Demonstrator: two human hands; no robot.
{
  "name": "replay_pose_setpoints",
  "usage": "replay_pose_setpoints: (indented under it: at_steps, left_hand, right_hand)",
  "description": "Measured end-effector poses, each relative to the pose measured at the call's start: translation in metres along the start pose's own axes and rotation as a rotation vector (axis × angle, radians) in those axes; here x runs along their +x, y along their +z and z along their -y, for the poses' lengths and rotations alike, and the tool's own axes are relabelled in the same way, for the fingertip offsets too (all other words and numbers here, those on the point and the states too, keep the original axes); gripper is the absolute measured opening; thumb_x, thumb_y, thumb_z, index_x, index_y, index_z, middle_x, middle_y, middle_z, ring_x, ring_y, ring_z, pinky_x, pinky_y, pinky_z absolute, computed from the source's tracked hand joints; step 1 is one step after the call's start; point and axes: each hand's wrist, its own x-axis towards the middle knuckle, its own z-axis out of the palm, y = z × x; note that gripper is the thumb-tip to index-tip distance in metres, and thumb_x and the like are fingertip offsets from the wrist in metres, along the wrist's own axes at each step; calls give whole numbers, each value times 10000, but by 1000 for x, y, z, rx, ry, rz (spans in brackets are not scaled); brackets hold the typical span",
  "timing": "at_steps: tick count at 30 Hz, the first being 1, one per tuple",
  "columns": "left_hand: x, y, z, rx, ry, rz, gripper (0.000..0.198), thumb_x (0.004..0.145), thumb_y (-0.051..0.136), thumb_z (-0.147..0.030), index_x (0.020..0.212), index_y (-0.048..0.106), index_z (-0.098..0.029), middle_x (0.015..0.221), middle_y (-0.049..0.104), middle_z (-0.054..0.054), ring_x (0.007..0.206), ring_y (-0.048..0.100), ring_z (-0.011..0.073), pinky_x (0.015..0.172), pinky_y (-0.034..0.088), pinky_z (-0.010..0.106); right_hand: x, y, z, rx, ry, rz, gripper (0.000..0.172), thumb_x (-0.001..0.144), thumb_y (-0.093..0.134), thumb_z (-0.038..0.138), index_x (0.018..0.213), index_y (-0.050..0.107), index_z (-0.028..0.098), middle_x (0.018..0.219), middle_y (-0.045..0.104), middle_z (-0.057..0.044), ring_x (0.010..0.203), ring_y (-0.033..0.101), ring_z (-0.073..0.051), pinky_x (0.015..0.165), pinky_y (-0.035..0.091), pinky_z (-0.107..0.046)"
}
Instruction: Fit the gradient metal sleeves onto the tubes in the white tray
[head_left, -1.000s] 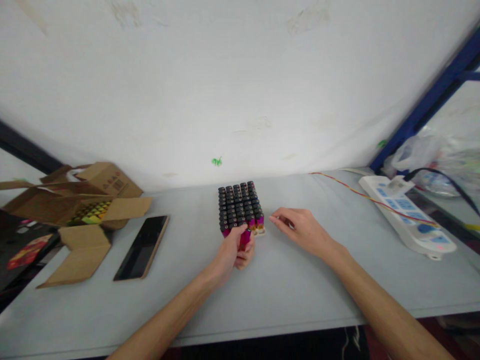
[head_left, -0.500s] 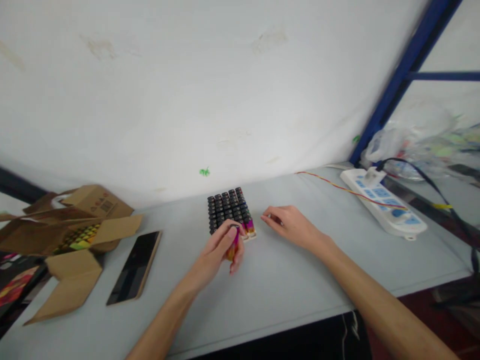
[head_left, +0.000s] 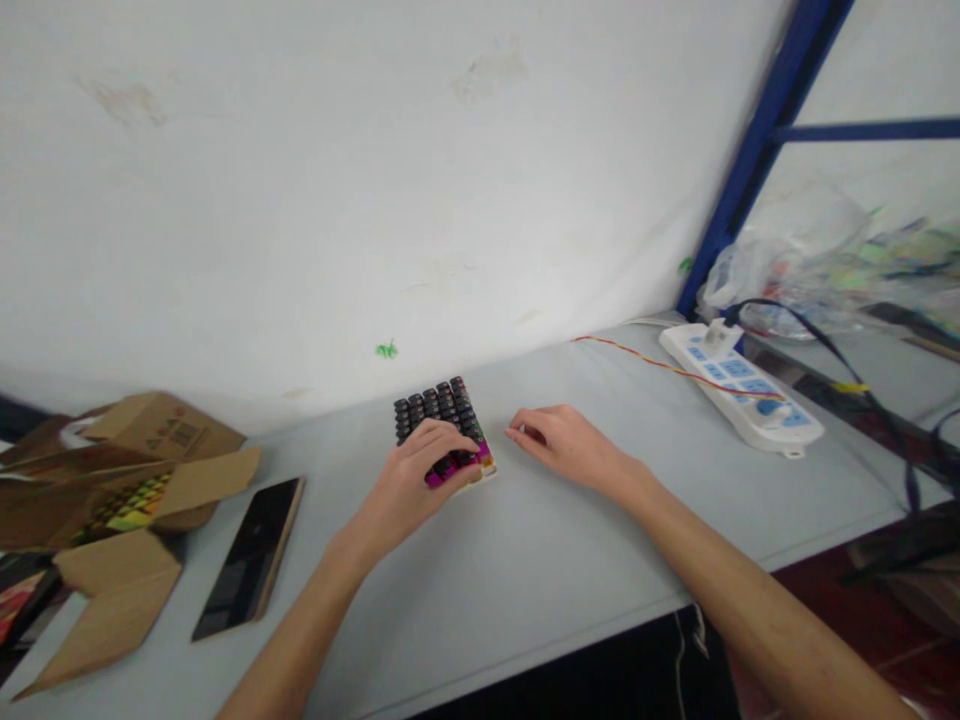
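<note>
Rows of lighters with black tops stand upright and close together in a shallow white tray near the wall. Purple and yellow bodies show along the front row. Over the tray's front edge, my left hand curls its thumb and fingers round a purple lighter; the hand hides part of the rows. My right hand rests on the table to the right of the tray, apart from it. Its fingers are curled with the tips together, and nothing shows in them.
A phone lies left of my left forearm. Beyond it stands an opened cardboard box with yellow-green items inside. At the right is a white power strip with a plug and cables. Plastic bags sit behind a blue metal frame.
My left hand has carried the lighter from in front of the tray onto its front row, turning palm down. My right hand keeps its pose. The view has shifted somewhat to the right.
</note>
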Motion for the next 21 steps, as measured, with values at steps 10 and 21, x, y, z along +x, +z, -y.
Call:
replay_pose_setpoints:
  at_steps: [10, 21]
  left_hand:
    - [-6, 2, 0, 123, 83, -3, 106, 953, 710, -212, 1058, 713, -199, 955, 774, 63, 1084, 633, 240, 931, 567, 374]
    - [-20, 13, 3, 159, 100, -91, 171, 937, 715, -151, 1102, 683, -184, 1035, 736, 87, 1121, 639, 243, 982, 572, 413]
  right_hand:
    - [-1, 1, 1, -24, 10, 41, 244, 1072, 519, 308, 906, 660, 199, 702, 628, -5, 632, 548, -146, 629, 324, -262]
    - [-1, 6, -2, 3, 22, 70, 219, 1065, 533, 294, 944, 682, 188, 743, 665, -10, 648, 579, -148, 649, 370, -257]
